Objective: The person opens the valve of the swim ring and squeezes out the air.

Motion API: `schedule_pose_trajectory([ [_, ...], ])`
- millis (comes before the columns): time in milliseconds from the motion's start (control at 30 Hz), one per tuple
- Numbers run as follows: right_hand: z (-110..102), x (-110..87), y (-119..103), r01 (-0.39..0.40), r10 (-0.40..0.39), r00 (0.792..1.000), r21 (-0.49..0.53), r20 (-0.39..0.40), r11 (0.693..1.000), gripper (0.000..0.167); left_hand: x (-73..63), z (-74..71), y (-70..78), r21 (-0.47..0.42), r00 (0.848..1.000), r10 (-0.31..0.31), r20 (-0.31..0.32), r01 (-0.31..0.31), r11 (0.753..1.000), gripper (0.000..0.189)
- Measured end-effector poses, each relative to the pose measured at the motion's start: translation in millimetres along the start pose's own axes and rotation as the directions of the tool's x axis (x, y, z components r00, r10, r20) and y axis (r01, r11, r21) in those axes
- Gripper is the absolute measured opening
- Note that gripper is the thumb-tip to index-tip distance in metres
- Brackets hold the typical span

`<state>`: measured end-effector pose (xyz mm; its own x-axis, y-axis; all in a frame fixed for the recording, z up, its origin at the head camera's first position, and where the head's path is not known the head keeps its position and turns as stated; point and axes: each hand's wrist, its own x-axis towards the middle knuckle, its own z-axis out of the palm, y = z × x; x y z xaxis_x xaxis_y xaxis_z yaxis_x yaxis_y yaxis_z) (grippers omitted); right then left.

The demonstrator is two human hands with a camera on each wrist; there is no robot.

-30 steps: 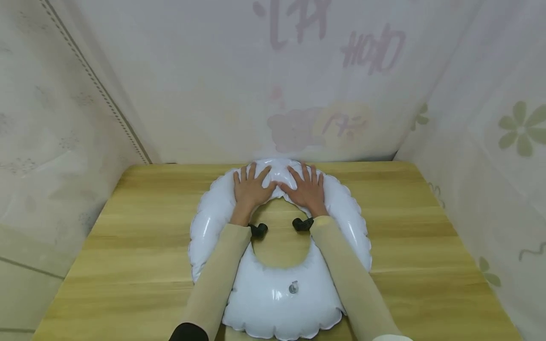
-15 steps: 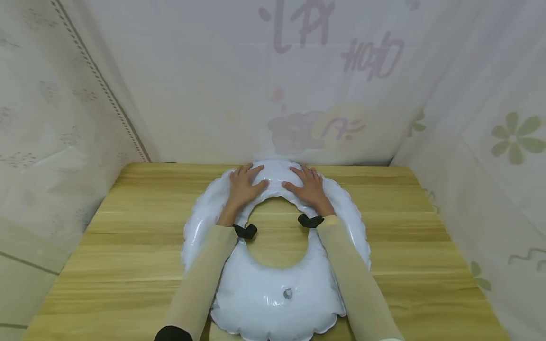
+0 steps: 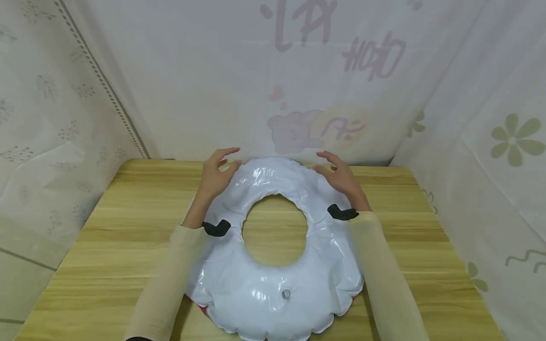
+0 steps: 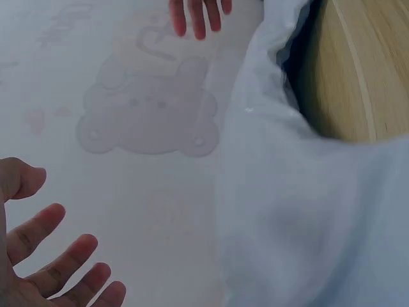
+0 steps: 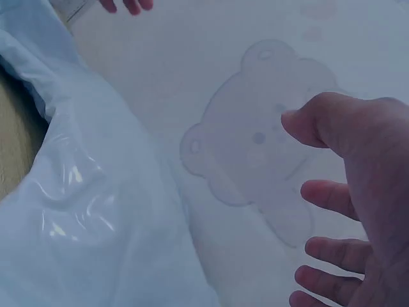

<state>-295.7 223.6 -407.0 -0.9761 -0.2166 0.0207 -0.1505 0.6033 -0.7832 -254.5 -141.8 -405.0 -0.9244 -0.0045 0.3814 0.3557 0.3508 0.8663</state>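
Note:
A white inflatable swim ring [image 3: 273, 289] lies on the wooden table, its round hole in the middle and a small clear valve [image 3: 286, 294] on the near part. A bit of red shows under its near left edge. My left hand [image 3: 216, 175] is raised at the ring's far left side, fingers spread and slightly bent, holding nothing. On the far right side, my right hand [image 3: 340, 176] is raised likewise with nothing in it. In both wrist views the fingers stand apart from the ring's glossy surface [image 5: 83, 211].
The wooden table [image 3: 141, 213] backs onto a pale cloth wall [image 3: 192, 94] printed with a bear and lettering. Cloth also hangs at the left and right sides. Each wrist wears a black strap-mounted piece [image 3: 216, 228].
Both hands were lying flat on the far part of the ring. They have lifted off and moved outward, away from each other, and the ring's far part now shows uncovered.

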Motion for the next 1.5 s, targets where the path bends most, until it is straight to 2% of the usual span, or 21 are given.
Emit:
schedule_pose_trajectory([
  [133,-16.6,-14.5,-4.7,0.014,-0.013,1.0,-0.048,0.012,0.999,0.067,-8.7,-25.5,11.8,0.077,1.0,0.027,-0.012,-0.026,0.997,0.041],
  [333,-33.3,-39.3,-6.5,0.023,-0.016,0.999,-0.133,0.047,0.991,0.074,-30.5,-55.6,15.6,0.21,0.997,0.067,0.047,-0.076,0.975,0.046],
  [500,-43.1,-67.0,-5.4,0.052,-0.025,0.993,-0.242,0.116,0.969,0.081,-55.9,-71.9,15.6,0.282,0.98,0.166,0.106,-0.19,0.94,0.054],
  [633,-40.4,-87.7,-1.9,0.077,-0.032,0.987,-0.291,0.156,0.954,0.086,-78.2,-78.7,14.5,0.325,0.969,0.197,0.147,-0.235,0.916,0.065],
  [733,-33.6,-101.3,1.4,0.106,-0.048,0.983,-0.338,0.176,0.935,0.093,-94.3,-76.0,11.9,0.381,0.962,0.181,0.202,-0.248,0.891,0.076],
  [867,-21.0,-119.7,8.0,0.135,-0.062,0.979,-0.396,0.192,0.908,0.104,-113.5,-65.7,6.5,0.467,0.941,0.138,0.31,-0.277,0.84,0.091],
  [1033,0.9,-136.2,15.7,0.159,-0.073,0.978,-0.478,0.193,0.864,0.117,-128.9,-53.7,-2.3,0.528,0.899,0.041,0.437,-0.293,0.797,0.109],
  [1200,22.0,-141.9,19.7,0.193,-0.067,0.97,-0.567,0.236,0.801,0.129,-136.0,-48.3,-8.2,0.581,0.849,-0.08,0.523,-0.286,0.762,0.122],
  [1267,26.5,-142.7,20.9,0.183,-0.04,0.969,-0.598,0.244,0.781,0.132,-136.5,-47.6,-9.9,0.604,0.834,-0.121,0.538,-0.281,0.746,0.125],
  [1400,28.8,-141.0,26.0,0.154,0.017,0.965,-0.62,0.261,0.769,0.133,-136.3,-47.8,-13.8,0.632,0.806,-0.177,0.565,-0.285,0.72,0.127],
  [1500,27.1,-137.2,34.5,0.15,0.038,0.961,-0.636,0.272,0.757,0.134,-136.0,-46.9,-17.7,0.64,0.795,-0.199,0.572,-0.282,0.715,0.128],
])
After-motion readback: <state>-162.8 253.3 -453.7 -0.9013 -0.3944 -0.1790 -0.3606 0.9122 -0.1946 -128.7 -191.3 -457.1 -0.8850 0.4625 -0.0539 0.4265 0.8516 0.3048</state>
